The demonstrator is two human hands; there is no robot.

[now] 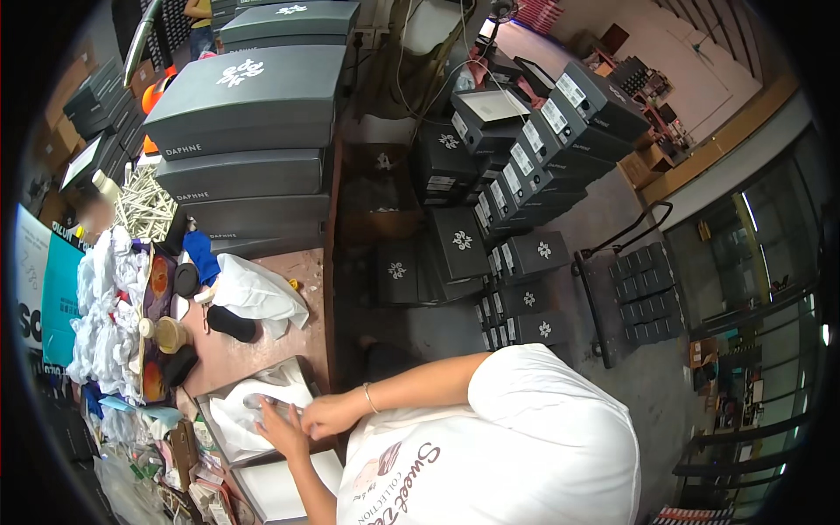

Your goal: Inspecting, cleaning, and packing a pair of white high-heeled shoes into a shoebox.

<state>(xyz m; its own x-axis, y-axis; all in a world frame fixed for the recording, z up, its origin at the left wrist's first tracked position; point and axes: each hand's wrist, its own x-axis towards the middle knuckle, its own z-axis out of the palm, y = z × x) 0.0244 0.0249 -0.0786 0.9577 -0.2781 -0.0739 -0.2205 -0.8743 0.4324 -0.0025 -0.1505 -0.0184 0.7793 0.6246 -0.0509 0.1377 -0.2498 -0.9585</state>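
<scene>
An open shoebox (306, 374) lies at the near edge of the table, with white tissue paper (234, 418) spread inside it. My left hand (282, 429) rests over the paper, fingers stretched out and slightly apart. Close against it, my right hand (328, 416) has its fingers curled together at the box's right side; what they hold is too small to make out. A greyish thing shows between the hands and the paper, its kind unclear. Just below the box lies a white-lined tray or lid (289, 486).
Dark shoeboxes (249, 96) are stacked at the table's far end, and more stacks (525, 175) stand on the floor to the right. Crumpled white paper (109, 306), a container of white sticks (144, 206) and a black object (231, 324) crowd the left. A trolley (604, 306) stands farther right.
</scene>
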